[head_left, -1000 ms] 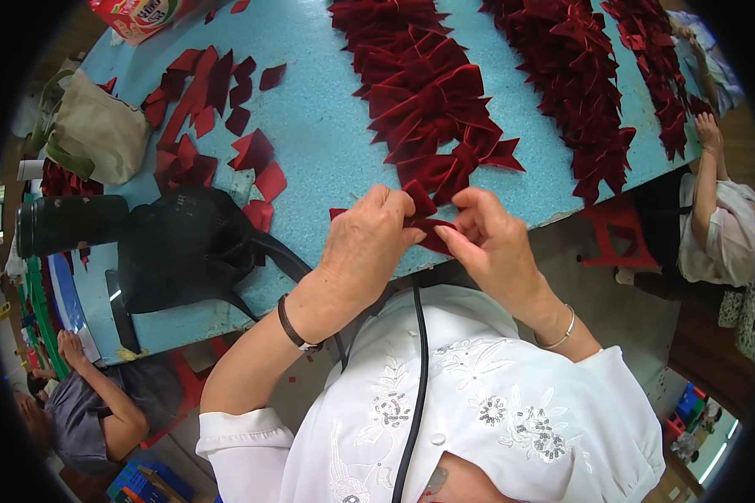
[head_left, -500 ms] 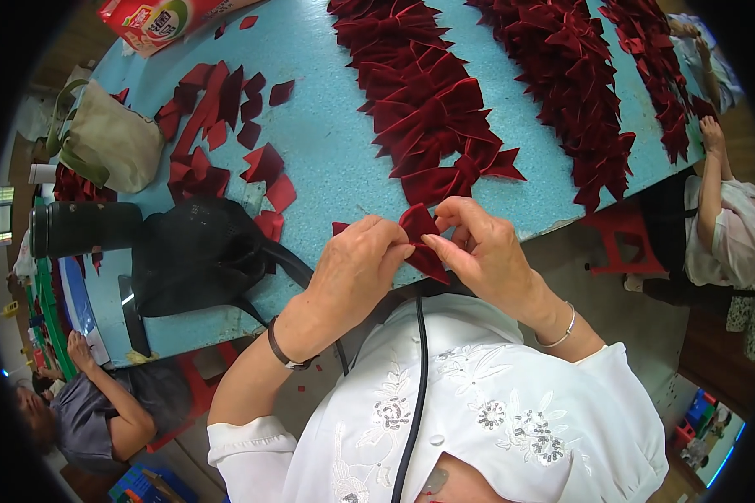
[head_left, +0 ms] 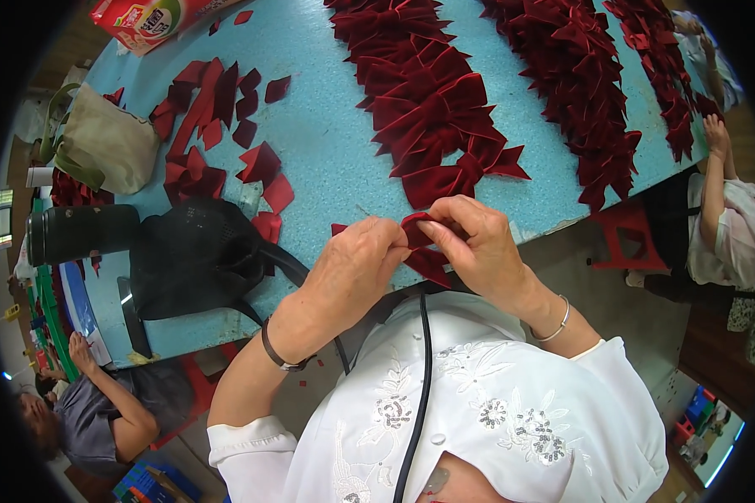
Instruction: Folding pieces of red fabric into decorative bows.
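Observation:
A dark red velvet bow (head_left: 429, 265) is held between my two hands at the near edge of the table. My left hand (head_left: 356, 256) pinches its middle, thumb and forefinger pressed together. With thumb and fingers closed, my right hand (head_left: 474, 239) grips the bow's upper right loop. Parts of the bow are hidden behind my fingers. Just beyond my hands, a row of finished-looking red bows (head_left: 424, 105) overlaps on the blue table (head_left: 302, 151).
Two more bow rows (head_left: 575, 92) lie to the right. Red fabric pieces (head_left: 200, 176), a black bag (head_left: 193, 260), a dark flask (head_left: 84, 232), a beige bag (head_left: 109, 138) and a red package (head_left: 155, 18) are on the left. People sit at both sides, near red stools (head_left: 625, 239).
My right fingers have shifted slightly left and closed over the bow's upper loop, which now looks folded down. My left hand keeps its pinch.

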Motion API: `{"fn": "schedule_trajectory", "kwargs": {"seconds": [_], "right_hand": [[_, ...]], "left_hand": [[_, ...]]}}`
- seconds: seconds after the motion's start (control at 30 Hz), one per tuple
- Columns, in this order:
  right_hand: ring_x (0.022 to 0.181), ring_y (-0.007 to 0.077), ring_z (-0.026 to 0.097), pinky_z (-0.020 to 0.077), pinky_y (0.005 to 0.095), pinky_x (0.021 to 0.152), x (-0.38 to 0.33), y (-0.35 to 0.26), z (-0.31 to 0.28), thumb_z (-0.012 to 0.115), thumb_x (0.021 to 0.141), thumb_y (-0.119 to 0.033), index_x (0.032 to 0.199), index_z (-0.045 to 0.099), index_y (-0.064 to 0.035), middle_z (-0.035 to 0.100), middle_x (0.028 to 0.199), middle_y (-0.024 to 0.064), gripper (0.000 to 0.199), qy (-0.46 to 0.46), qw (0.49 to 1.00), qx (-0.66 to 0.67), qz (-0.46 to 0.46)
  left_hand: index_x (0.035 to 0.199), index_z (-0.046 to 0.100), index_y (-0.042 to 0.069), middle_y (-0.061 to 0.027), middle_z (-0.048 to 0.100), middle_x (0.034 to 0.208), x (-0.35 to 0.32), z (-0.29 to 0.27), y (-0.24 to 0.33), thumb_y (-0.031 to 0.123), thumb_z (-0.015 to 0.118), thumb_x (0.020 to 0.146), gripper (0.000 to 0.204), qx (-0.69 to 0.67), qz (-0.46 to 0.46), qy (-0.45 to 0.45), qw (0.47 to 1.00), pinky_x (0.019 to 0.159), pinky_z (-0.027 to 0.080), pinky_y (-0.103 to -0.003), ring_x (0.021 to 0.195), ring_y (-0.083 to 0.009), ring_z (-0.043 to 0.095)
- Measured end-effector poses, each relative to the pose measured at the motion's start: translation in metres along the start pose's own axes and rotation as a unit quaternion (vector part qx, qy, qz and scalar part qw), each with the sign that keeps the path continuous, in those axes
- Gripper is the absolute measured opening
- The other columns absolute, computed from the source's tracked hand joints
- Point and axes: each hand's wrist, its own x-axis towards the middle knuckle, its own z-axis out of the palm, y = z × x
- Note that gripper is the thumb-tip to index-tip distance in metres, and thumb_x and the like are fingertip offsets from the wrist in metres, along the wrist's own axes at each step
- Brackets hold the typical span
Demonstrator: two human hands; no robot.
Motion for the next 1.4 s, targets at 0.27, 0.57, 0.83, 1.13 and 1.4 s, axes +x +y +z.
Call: {"fn": "schedule_trajectory", "kwargs": {"seconds": [0.27, 0.57, 0.83, 1.13, 1.4], "right_hand": [[0.056, 0.0236, 0.054, 0.0422, 0.0328, 0.05, 0.001, -0.003, 0.002, 0.063, 0.085, -0.005, 0.082, 0.057, 0.0025, 0.058, 0.07, 0.0131, 0.01, 0.018, 0.997, -0.073, 0.004], [0.056, 0.0296, 0.054, 0.0432, 0.036, 0.049, 0.001, -0.001, 0.007, 0.06, 0.086, -0.004, 0.079, 0.053, 0.0016, 0.056, 0.069, 0.013, 0.012, 0.018, 0.984, -0.174, -0.03], [0.055, 0.0284, 0.054, 0.0435, 0.0348, 0.048, 0.0, -0.002, 0.006, 0.062, 0.086, -0.006, 0.081, 0.054, 0.0007, 0.056, 0.069, 0.0127, 0.011, 0.023, 0.983, -0.178, -0.028], [0.052, 0.0157, 0.055, 0.0416, 0.0293, 0.046, 0.002, -0.014, -0.01, 0.064, 0.084, -0.005, 0.083, 0.057, 0.0016, 0.058, 0.067, 0.0091, 0.01, 0.005, 0.998, -0.058, 0.04], [0.052, 0.0207, 0.055, 0.041, 0.031, 0.047, -0.005, -0.003, -0.008, 0.064, 0.082, -0.003, 0.081, 0.057, 0.0025, 0.058, 0.067, 0.0117, 0.009, -0.033, 0.996, -0.08, 0.014]], "left_hand": [[0.093, 0.055, 0.0, -0.015, 0.058, 0.078, 0.002, 0.002, 0.004, 0.003, 0.063, 0.082, 0.013, 0.01, -0.016, 0.013, 1.0, 0.062, 0.047, -0.038, 0.069, -0.0311, 0.057], [0.099, 0.056, -0.002, -0.0161, 0.058, 0.079, 0.002, 0.004, 0.008, 0.004, 0.062, 0.083, 0.018, 0.043, -0.04, 0.017, 0.998, 0.062, 0.047, -0.038, 0.071, -0.0316, 0.059], [0.085, 0.053, -0.002, -0.0197, 0.059, 0.078, 0.009, 0.009, 0.008, 0.011, 0.059, 0.085, 0.014, 0.054, -0.087, 0.016, 0.995, 0.065, 0.049, -0.043, 0.074, -0.0359, 0.06], [0.085, 0.056, -0.002, -0.0175, 0.06, 0.072, 0.008, 0.014, 0.004, 0.003, 0.062, 0.081, 0.009, 0.061, -0.056, 0.068, 0.994, 0.056, 0.048, -0.037, 0.062, -0.0326, 0.06], [0.084, 0.054, -0.001, -0.0159, 0.059, 0.068, 0.008, 0.012, 0.004, 0.001, 0.061, 0.08, 0.008, 0.007, -0.063, 0.057, 0.996, 0.054, 0.047, -0.037, 0.059, -0.03, 0.059]]}}
